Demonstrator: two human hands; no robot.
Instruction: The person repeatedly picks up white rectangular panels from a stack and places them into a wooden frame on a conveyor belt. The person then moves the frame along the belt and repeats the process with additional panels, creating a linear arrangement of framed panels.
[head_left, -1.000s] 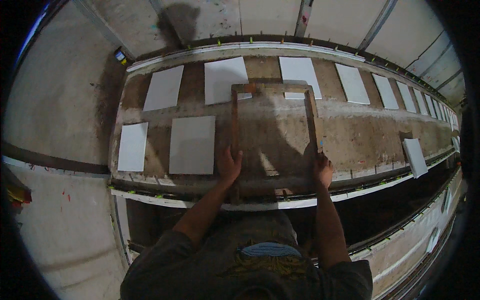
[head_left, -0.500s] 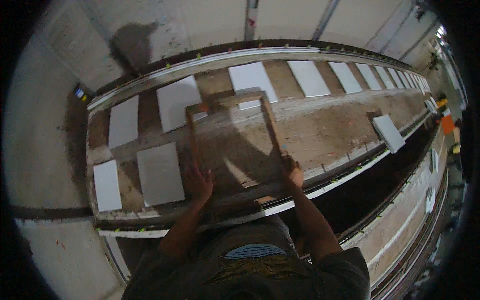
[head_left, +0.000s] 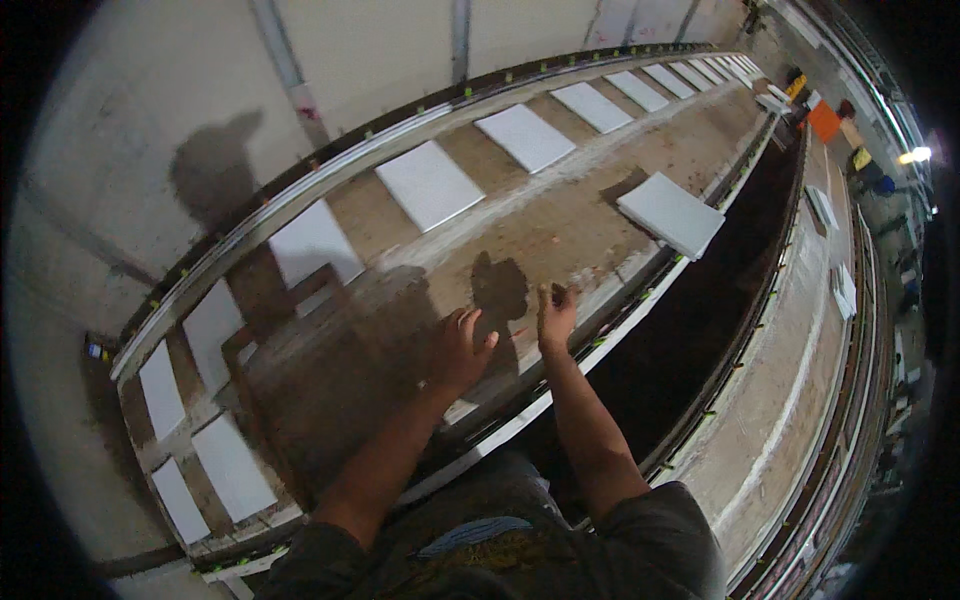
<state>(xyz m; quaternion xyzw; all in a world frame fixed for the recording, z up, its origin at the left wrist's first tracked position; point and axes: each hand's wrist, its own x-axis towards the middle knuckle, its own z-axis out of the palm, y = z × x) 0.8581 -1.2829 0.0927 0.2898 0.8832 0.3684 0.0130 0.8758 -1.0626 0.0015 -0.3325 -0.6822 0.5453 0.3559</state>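
Both my hands are over a long brown table (head_left: 590,165). My left hand (head_left: 462,350) is open above the table's near half, its fingers spread and nothing in them. To its right, my right hand (head_left: 557,318) is raised near the front edge with thumb and fingers apart, nothing visible between them. Left of my hands a wooden frame (head_left: 250,395) lies in shadow on the table, touched by neither hand; its near side is partly hidden by my left forearm. Beyond my right hand, a stack of white sheets (head_left: 672,212) rests at the front edge, slightly overhanging it.
Flat white sheets, such as this one (head_left: 430,185), lie spaced along the far side, with a few more at the left end. A dark gap (head_left: 690,320) separates this table from a second long table (head_left: 770,420) at right. A pale wall (head_left: 370,50) stands behind.
Both hands have let go of the wooden frame, which stays on the table, and have moved right toward the stack of sheets. My view has turned to the right.
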